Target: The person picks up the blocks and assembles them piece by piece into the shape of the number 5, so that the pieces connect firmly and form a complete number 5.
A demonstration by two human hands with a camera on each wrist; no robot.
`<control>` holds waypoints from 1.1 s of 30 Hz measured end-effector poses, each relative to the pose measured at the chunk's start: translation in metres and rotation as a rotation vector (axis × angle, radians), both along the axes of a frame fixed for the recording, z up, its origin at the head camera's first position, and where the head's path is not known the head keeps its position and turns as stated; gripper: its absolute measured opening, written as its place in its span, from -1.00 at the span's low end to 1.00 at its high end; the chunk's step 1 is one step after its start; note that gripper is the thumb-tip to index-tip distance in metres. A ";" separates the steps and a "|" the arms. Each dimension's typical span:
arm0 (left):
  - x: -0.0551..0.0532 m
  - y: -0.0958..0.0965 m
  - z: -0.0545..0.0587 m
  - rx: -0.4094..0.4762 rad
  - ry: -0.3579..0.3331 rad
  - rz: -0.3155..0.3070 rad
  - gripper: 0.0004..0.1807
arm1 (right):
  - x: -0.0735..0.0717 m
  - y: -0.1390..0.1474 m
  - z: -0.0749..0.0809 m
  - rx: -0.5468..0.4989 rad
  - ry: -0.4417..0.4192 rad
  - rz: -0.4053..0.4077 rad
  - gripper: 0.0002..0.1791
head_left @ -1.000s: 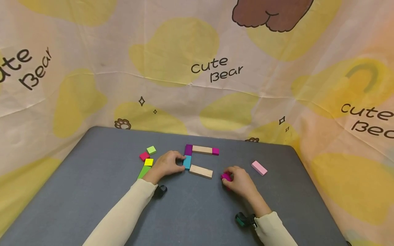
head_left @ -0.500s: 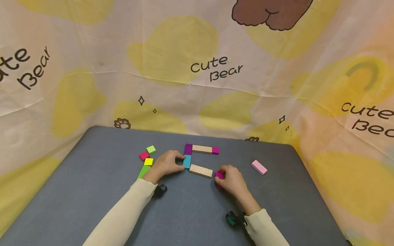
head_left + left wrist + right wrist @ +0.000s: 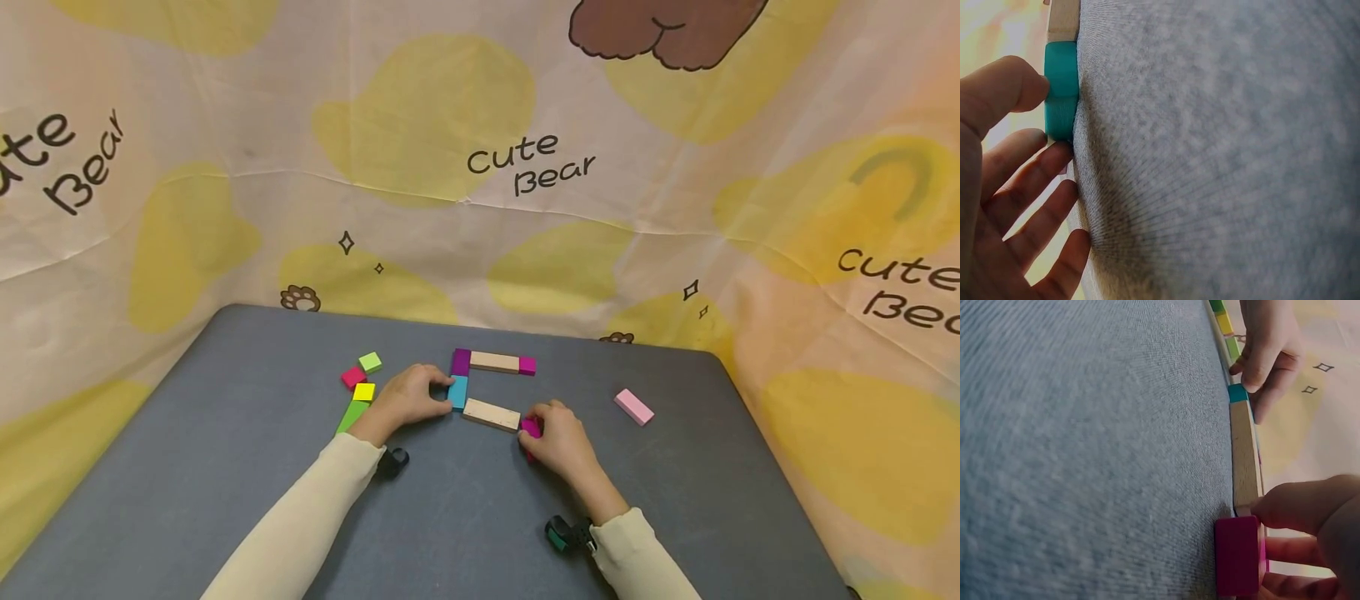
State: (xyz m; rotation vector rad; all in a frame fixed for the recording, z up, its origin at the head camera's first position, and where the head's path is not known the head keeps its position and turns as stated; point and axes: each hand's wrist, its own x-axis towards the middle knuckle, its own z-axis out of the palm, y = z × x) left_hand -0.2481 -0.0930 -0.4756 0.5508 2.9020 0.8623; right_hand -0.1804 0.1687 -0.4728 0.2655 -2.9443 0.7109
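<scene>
In the head view my left hand (image 3: 411,395) has its thumb and forefinger at a blue block (image 3: 457,392), pinching it on the table; the left wrist view shows the thumb (image 3: 1019,84) against the block's side, with the other fingers spread. My right hand (image 3: 561,442) pinches a magenta block (image 3: 1237,556) between thumb and fingers, at the right end of a plain wooden block (image 3: 491,414). The wooden block's other end meets the blue one. Behind the blue block lies a purple block (image 3: 461,362), followed rightward by another wooden block (image 3: 495,362) and a small magenta block (image 3: 527,366).
Left of my left hand lie a lime block (image 3: 370,362), a red block (image 3: 354,377), a yellow block (image 3: 364,392) and a green block (image 3: 352,415). A pink block (image 3: 633,407) lies to the right. A printed cloth (image 3: 420,125) hangs behind the grey table (image 3: 465,517).
My right hand has slid the magenta block leftward, up to the end of the near wooden block. My left hand stays at the blue block.
</scene>
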 end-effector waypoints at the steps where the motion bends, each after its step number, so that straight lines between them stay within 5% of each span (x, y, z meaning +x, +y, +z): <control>1: 0.000 0.000 0.000 -0.001 -0.003 0.001 -0.53 | 0.000 0.001 0.000 -0.002 0.004 0.015 -0.76; 10: -0.001 0.000 0.001 -0.002 -0.015 0.009 -0.52 | -0.002 0.017 0.000 0.015 -0.034 0.221 -0.53; 33: -0.001 0.000 -0.003 0.012 -0.023 0.020 -0.54 | 0.001 0.028 0.002 0.072 -0.087 0.350 -0.32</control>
